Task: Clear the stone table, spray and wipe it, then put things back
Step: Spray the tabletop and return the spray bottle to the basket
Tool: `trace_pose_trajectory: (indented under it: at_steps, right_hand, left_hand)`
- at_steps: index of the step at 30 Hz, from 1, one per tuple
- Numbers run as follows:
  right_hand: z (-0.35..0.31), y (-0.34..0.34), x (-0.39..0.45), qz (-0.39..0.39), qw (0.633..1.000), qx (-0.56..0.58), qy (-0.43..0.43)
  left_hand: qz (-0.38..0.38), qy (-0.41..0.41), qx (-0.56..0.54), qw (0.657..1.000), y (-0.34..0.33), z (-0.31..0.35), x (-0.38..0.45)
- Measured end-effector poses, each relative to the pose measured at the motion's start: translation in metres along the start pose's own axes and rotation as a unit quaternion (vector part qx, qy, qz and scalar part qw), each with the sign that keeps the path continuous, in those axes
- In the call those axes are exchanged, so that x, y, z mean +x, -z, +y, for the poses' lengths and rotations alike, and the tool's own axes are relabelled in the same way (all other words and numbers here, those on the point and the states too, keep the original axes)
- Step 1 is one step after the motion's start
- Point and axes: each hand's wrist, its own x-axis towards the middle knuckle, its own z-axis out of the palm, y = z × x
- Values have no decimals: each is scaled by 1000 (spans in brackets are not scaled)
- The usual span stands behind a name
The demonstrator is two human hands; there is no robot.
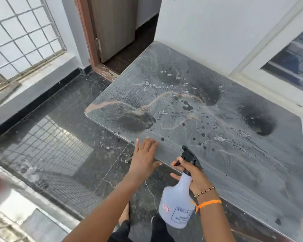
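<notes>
The grey stone table [243, 172] fills the right half of the view, dusty, with dark wet spray patches, droplets and pale smear marks across its top. My right hand [193, 177] is shut on the neck of a white spray bottle [177, 205] with a black trigger head, held at the table's near edge with the nozzle pointing over the top. My left hand [145, 156] lies flat with fingers spread on the near edge of the table, holding nothing. No other objects stand on the tabletop.
A dark polished floor [68, 137] lies left of the table. A wooden door frame [87, 41] and doorway sit at the far end. A white wall and window [294, 63] run along the table's far side. A grilled railing [21, 37] stands far left.
</notes>
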Motion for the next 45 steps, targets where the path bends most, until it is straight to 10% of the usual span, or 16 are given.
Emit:
trace_pose_trajectory:
  at_steps: [10, 16, 26, 38, 45]
  right_hand:
    - [22, 58, -20, 165, 985, 40, -23]
    - [29, 92, -42, 111, 989, 96, 16]
    - [38, 216, -96, 203, 971, 127, 26]
    - [39, 321, -118, 200, 969, 143, 22]
    - [40, 395, -173, 228, 948, 202, 88]
  left_hand:
    - [-28, -98, 36, 994, -25, 36, -5]
    - [12, -95, 45, 994, -31, 71, -3]
    - [-149, -279, 8, 949, -87, 194, -7]
    - [-86, -108, 27, 990, -130, 273, -32]
    - [-129, -128, -157, 971, -157, 395, -36]
